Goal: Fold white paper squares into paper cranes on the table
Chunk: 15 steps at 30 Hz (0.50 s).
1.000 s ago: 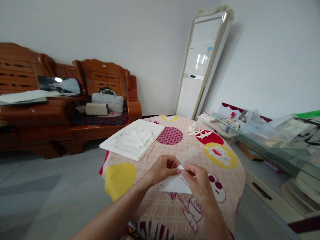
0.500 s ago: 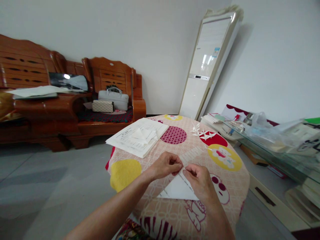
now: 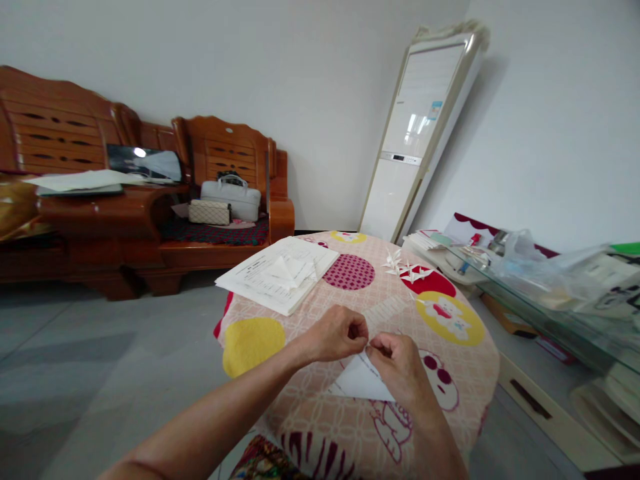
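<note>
A white sheet of paper folded into a triangle [image 3: 361,381] lies on the round table with a patterned cloth [image 3: 465,363]. My left hand [image 3: 336,333] and my right hand [image 3: 400,365] both pinch its upper corner, fingertips nearly touching each other. Much of the triangle is hidden under my right hand.
A stack of printed papers [image 3: 277,273] lies at the table's far left. Several small folded paper cranes [image 3: 406,269] sit at the far side. A wooden sofa with bags [image 3: 225,200] stands to the left, a tall air conditioner [image 3: 417,133] behind, a cluttered glass shelf [image 3: 550,280] to the right.
The triangle's visible part has shrunk as both hands closed tighter on its top corner. The camera view shifted slightly.
</note>
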Each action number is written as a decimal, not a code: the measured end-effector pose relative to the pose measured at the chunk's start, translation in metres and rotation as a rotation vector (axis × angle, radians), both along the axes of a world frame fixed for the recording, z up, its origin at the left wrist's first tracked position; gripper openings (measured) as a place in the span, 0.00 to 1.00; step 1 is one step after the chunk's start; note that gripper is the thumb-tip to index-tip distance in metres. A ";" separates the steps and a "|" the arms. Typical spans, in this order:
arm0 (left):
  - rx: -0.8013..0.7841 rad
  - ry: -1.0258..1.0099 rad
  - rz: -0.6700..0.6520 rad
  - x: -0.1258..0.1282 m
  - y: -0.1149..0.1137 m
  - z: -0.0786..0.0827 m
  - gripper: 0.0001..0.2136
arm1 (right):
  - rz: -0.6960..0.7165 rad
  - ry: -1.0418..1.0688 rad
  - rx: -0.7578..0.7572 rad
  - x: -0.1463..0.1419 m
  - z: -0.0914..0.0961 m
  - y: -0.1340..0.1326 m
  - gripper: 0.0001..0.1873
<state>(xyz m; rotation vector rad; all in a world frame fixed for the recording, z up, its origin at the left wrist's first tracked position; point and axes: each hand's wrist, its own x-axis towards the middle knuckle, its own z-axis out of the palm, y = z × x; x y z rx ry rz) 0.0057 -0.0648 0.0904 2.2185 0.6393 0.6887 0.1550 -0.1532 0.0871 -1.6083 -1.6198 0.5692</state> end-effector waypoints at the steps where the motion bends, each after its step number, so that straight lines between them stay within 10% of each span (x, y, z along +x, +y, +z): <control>1: 0.017 0.002 -0.001 0.001 -0.001 0.000 0.06 | -0.002 -0.008 0.008 0.000 0.000 0.000 0.13; 15: 0.157 0.039 0.076 0.005 -0.013 0.008 0.07 | -0.084 -0.158 0.128 0.000 -0.001 -0.001 0.14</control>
